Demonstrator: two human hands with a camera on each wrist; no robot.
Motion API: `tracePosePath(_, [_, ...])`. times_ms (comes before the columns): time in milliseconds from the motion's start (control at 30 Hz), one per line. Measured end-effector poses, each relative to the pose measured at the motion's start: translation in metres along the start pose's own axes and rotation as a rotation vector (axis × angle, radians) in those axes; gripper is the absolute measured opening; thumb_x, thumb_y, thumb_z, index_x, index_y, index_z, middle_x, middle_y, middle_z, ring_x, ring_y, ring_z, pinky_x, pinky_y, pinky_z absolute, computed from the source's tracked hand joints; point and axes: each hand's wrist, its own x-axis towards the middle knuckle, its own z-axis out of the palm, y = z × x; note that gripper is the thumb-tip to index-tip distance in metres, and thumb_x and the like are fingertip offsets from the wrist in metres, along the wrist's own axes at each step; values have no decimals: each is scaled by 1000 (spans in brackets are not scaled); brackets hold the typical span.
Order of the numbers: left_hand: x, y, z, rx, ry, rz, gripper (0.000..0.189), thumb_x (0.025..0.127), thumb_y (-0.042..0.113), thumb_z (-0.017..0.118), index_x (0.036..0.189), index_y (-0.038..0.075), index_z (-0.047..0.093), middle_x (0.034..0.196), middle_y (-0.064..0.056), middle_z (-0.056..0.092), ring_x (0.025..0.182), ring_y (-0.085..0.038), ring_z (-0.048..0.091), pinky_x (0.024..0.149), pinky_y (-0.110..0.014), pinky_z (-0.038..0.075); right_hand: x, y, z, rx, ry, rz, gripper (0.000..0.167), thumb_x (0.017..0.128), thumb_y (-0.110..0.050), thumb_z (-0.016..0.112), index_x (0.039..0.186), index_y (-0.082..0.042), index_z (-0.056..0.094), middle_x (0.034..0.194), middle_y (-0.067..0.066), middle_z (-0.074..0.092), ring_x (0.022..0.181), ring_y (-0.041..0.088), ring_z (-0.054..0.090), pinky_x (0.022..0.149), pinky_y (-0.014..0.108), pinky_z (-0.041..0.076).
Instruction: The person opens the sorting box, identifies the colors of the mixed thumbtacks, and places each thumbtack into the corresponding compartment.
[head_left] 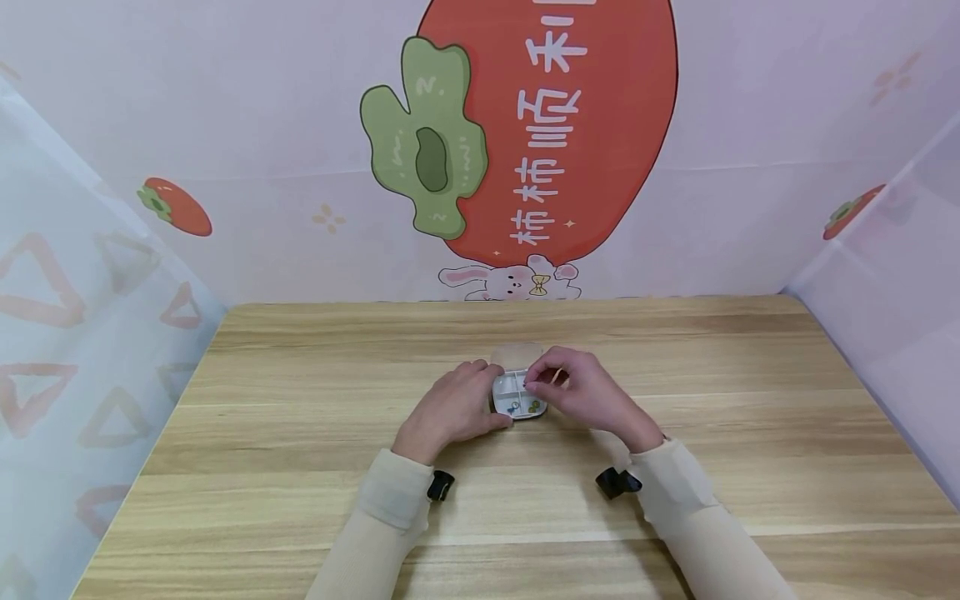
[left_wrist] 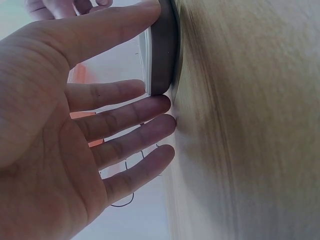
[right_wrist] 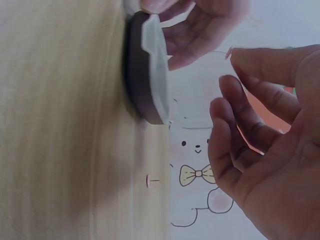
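A small pill case (head_left: 507, 397) with a white divided tray and a dark base lies on the wooden table. Its clear lid (head_left: 516, 356) is flipped back toward the wall. Silvery-blue bits (head_left: 513, 407) lie in the near left compartment, yellow-green pieces (head_left: 534, 407) in the near right one. My left hand (head_left: 459, 406) holds the case from the left, thumb at the near side and fingertips along the far side. Over the right compartments, my right hand (head_left: 583, 390) pinches a tiny reddish piece (right_wrist: 228, 53) between thumb and index finger; its kind is too small to tell.
The wooden table (head_left: 300, 500) spreads around the case on all sides. A printed cloth wall (head_left: 300, 233) with a persimmon and rabbit rises behind it, with more cloth at the left and right. Black wrist-camera mounts (head_left: 441, 485) sit at both sleeves.
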Motion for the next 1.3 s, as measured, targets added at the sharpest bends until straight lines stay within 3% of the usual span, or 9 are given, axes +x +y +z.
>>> tracePosePath(233, [0,0,0,6,4,13,65,84,39,84,133,4,61,123,-11,62,102,-23,57,94,-40,49,1,-3,8,-150,27,-13,6,90,-5,76,92,-11,74,87,-5,63,81,13,58,71,29,52])
tracePosePath(567, [0,2,1,-1,7,22,62,84,40,84,131,5,62,115,-6,63,95,-20,55,88,-38,50,3,-4,15,-254,28,12,6,91,-7,76,92,-13,74,86,-6,61,79,13,56,70,29,51])
tracePosePath(900, [1,5,4,4,5,35,64,83,43,84,131,5,63,119,-8,64,97,-20,56,88,-38,50,2,-5,20,-340,54,23,5,90,-7,76,93,-11,75,83,-7,59,75,11,54,67,28,49])
tracePosePath(1300, [1,8,4,2,12,52,63,81,43,86,127,5,65,111,-5,65,90,-17,56,83,-34,50,2,-5,24,-389,72,5,7,88,-6,76,90,-13,75,80,-6,58,71,10,54,65,28,48])
